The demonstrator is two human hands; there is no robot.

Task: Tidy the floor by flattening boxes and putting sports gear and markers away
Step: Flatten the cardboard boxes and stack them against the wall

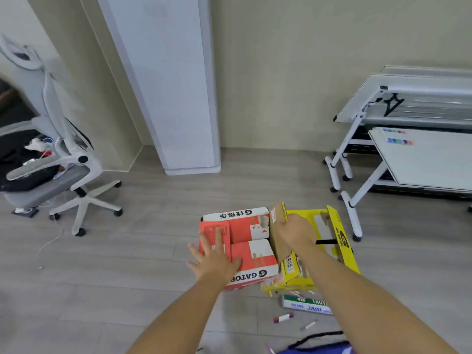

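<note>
Head view: red box (251,229) on grey floor (143,251), beige wall (268,85).

Soft, even, bright room light reaches me, with only faint shadows on the floor (143,251) around my left hand (217,254). Print on the red box (255,254) under it reads clearly; the yellow box (343,251) my right hand (293,231) grips looks slightly soft. Far left of the hands the chair (51,180) smears and bends; the pillar (173,85) beyond leans.

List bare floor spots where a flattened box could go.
Free: floor between chair and red box; also from red box to white column. Crowded: near side of yellow box, with tube, markers, bag.
</note>
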